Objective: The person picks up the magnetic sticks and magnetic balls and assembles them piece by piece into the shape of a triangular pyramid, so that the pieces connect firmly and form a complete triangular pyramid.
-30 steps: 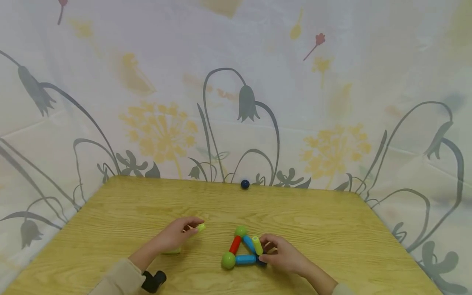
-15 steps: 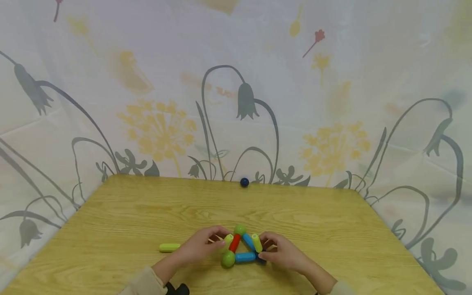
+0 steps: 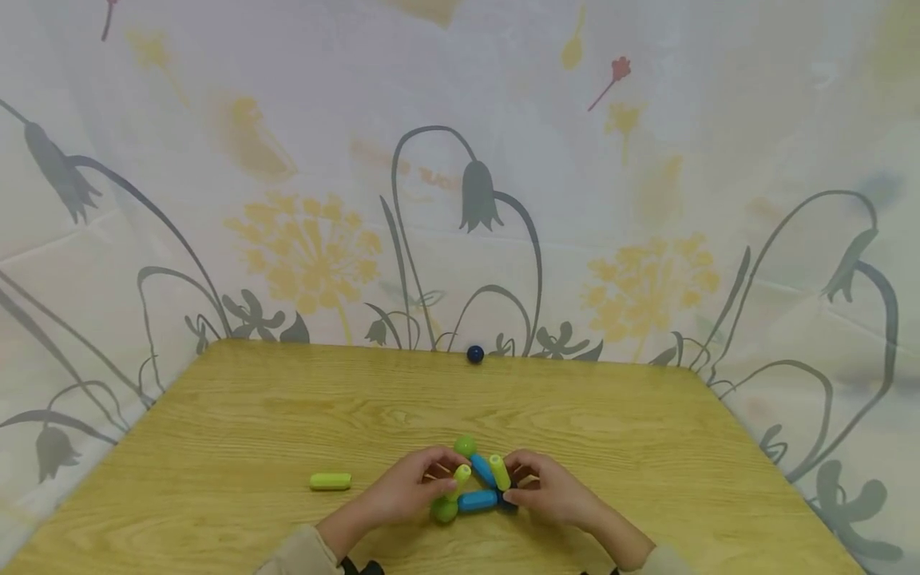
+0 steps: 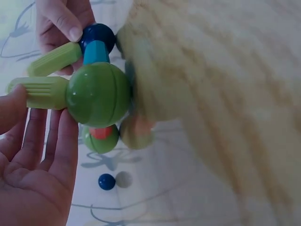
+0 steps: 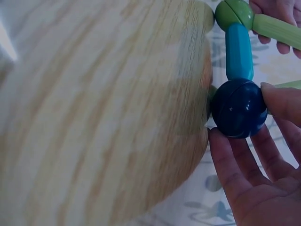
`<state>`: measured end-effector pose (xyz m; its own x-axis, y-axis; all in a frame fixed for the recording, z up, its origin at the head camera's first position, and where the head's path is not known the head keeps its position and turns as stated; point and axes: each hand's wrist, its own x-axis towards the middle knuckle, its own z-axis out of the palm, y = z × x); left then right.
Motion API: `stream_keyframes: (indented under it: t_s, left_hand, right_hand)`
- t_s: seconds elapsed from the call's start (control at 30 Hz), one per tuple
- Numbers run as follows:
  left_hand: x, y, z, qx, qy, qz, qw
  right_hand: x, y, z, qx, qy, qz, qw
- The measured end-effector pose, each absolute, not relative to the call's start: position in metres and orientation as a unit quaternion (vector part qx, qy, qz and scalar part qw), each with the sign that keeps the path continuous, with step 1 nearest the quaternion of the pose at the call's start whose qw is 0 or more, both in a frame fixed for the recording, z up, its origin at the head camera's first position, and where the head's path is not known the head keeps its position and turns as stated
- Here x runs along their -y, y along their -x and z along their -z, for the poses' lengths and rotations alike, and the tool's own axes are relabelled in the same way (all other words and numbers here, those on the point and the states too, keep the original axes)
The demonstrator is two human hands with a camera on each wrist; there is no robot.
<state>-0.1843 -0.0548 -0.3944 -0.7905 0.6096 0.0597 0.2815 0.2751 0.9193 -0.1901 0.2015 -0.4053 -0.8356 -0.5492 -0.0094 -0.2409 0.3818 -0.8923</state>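
Note:
A triangle of magnetic building pieces lies on the table before me. Two blue rods (image 3: 477, 501) show, with a far green ball (image 3: 464, 445). My left hand (image 3: 410, 489) pinches a yellow-green rod (image 4: 44, 92) between thumb and fingers. That rod's lower end touches the near green ball (image 4: 98, 94). My right hand (image 3: 549, 493) grips the dark blue corner ball (image 5: 239, 108), thumb on one side, fingers on the other. From this ball a second yellow-green rod (image 3: 499, 471) rises at a slant. A red rod (image 4: 100, 132) is mostly hidden behind my left hand in the head view.
Another yellow-green rod (image 3: 331, 481) lies left of my left hand. At the back edge of the wooden table (image 3: 604, 415) sits a loose dark blue ball (image 3: 475, 354). A patterned cloth (image 3: 323, 160) hangs behind the table.
My left hand has come rightward with its yellow-green rod, from apart on the left to the near green ball. The right hand has stayed at the dark blue ball.

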Motion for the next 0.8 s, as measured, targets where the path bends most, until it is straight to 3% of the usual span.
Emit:
stream_keyframes:
  t_s: [0.47, 0.8]
  left_hand:
    - [0.044, 0.177, 0.399, -0.745, -0.277, -0.567, 0.215]
    - [0.032, 0.17, 0.402, -0.738, -0.262, -0.592, 0.191]
  right_hand:
    - [-0.205, 0.196, 0.406, -0.83, 0.287, 0.46, 0.131]
    - [-0.202, 0.209, 0.408, -0.838, 0.292, 0.445, 0.123]
